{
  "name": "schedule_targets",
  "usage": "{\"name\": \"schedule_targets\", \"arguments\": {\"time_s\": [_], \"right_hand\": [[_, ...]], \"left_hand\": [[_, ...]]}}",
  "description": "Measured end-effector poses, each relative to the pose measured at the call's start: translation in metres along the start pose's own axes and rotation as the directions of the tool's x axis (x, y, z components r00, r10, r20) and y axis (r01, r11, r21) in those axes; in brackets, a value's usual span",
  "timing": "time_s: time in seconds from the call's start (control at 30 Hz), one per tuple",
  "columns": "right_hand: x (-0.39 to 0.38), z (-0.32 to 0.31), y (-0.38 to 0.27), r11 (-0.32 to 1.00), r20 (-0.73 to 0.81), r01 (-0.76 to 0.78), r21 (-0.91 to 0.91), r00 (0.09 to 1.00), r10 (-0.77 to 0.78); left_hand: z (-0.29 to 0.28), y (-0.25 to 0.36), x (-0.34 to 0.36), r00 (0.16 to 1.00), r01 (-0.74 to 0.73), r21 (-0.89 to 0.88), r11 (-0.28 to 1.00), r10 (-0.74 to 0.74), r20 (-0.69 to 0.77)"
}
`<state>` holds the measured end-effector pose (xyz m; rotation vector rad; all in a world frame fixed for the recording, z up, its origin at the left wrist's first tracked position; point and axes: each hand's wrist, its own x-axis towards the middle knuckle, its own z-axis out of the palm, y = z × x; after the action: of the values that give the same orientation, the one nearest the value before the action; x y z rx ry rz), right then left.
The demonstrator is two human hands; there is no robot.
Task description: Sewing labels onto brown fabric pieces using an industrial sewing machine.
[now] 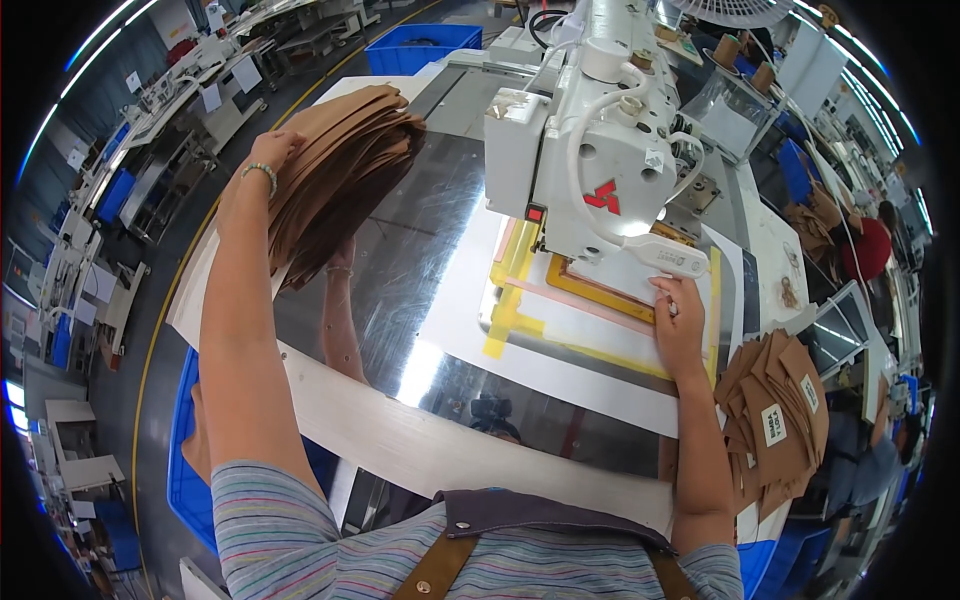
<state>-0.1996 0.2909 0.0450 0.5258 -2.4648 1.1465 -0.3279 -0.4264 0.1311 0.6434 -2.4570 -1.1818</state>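
At the upper left, my left hand (pixel 277 150) reaches to a thick stack of thin brown sheet pieces (pixel 345 165). Its fingers are bent over the stack's left edge, closed on a brown piece. The stack fans out over the shiny metal table (pixel 400 240), which reflects it. Below the head of a white sewing machine (pixel 610 150), my right hand (pixel 680 305) is curled beside a yellow-edged frame (pixel 600 290). A small silvery item shows between its fingers, too little visible to name. White sheet and yellow tape surround the frame.
A pile of brown pieces with white labels (pixel 775 425) lies right of my right forearm. A blue bin (pixel 425 48) stands behind the table, and another blue bin (pixel 190 480) is below its left edge. Other workstations line both sides.
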Motion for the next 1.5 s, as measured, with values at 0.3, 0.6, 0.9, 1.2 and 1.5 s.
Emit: {"name": "schedule_targets", "arguments": {"time_s": [0.3, 0.6, 0.9, 1.2, 1.5], "right_hand": [[-0.006, -0.008, 0.009, 0.999, -0.054, -0.035, -0.027, 0.998, 0.034], [-0.005, 0.007, 0.021, 0.999, -0.039, 0.009, -0.049, 0.999, -0.011], [0.001, -0.001, 0.005, 0.997, -0.019, 0.036, -0.065, 0.999, -0.037], [-0.006, 0.000, 0.005, 0.988, -0.010, 0.093, -0.120, 0.995, -0.095], [-0.002, 0.040, -0.096, 0.787, 0.306, 0.607, -0.109, 0.774, -0.555]], "left_hand": [[0.056, 0.011, -0.013, 0.926, -0.337, 0.330, 0.882, 0.373, -0.050], [0.029, -0.012, 0.018, 0.697, -0.447, -0.272, 0.852, 0.142, -0.703], [0.074, 0.026, -0.106, 0.756, -0.653, 0.374, 0.659, 0.546, 0.360], [0.113, 0.053, -0.212, 0.561, -0.809, -0.018, 0.588, 0.780, 0.276], [0.119, 0.031, -0.314, 0.358, -0.934, 0.187, 0.305, 0.816, 0.455]]}}
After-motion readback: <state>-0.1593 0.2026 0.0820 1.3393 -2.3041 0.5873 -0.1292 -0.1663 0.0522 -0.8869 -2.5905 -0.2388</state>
